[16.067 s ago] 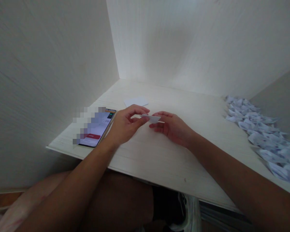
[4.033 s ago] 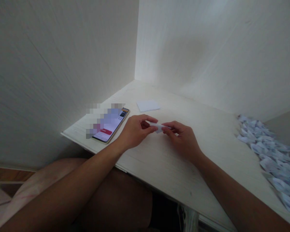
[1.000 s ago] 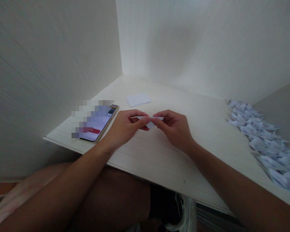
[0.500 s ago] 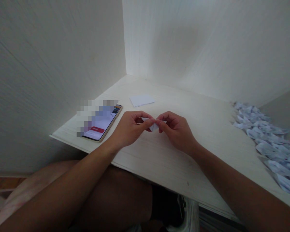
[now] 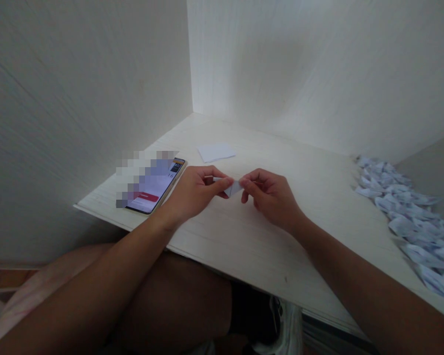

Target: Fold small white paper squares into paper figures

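Between my two hands, just above the white table (image 5: 225, 236), is a small piece of folded white paper (image 5: 234, 188) with a pointed lower edge. My left hand (image 5: 203, 192) pinches its left part between thumb and fingers. With thumb and forefinger, my right hand (image 5: 268, 197) grips the right corner of the same paper. The fingers cover much of it, so its full shape is hidden. Behind the hands lies a flat stack of white paper (image 5: 217, 152).
A phone (image 5: 153, 190) with a lit screen lies left of my left hand, partly blurred out. Along the right side runs a long heap of folded white paper pieces (image 5: 407, 212). Pale walls (image 5: 262, 64) close in the table at the back and left.
My hands have drawn slightly apart, and more of the folded paper shows between them. The right fingertips have shifted to its right corner. The number on the phone screen differs.
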The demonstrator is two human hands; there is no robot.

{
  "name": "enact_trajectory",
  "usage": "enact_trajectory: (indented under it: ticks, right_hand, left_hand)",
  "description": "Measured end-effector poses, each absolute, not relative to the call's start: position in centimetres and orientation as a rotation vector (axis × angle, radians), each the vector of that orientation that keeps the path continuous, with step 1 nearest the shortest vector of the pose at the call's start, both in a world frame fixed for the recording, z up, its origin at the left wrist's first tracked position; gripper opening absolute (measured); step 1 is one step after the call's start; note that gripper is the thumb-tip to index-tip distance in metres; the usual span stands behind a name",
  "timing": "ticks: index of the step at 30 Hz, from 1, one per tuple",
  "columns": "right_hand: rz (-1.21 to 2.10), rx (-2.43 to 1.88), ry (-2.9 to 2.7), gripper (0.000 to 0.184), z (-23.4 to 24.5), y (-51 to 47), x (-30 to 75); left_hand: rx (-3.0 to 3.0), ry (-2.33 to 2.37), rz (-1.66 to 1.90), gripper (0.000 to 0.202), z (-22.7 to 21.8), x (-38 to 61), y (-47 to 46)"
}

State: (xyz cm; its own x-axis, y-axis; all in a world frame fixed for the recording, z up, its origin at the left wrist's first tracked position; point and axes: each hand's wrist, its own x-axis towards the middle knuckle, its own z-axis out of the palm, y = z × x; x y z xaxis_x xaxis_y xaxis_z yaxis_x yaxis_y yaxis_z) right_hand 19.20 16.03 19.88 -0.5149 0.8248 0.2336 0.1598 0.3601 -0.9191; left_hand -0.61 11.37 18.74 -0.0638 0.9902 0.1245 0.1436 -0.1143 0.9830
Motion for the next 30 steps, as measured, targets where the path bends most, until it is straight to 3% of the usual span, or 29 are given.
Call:
enact_trajectory:
  ticks: [11, 30]
  right_hand:
    - [1.286, -0.922, -1.619, 0.034, 20.1, 17.6, 20.1]
    - [1.350, -0.878, -1.835, 0.033, 19.6, 16.5, 19.4]
  left_hand:
    - [1.098, 1.116, 1.384, 0.025, 18.4, -0.8, 11.7]
    - [1.152, 1.084, 1.400, 0.020, 18.2, -0.5, 11.4]
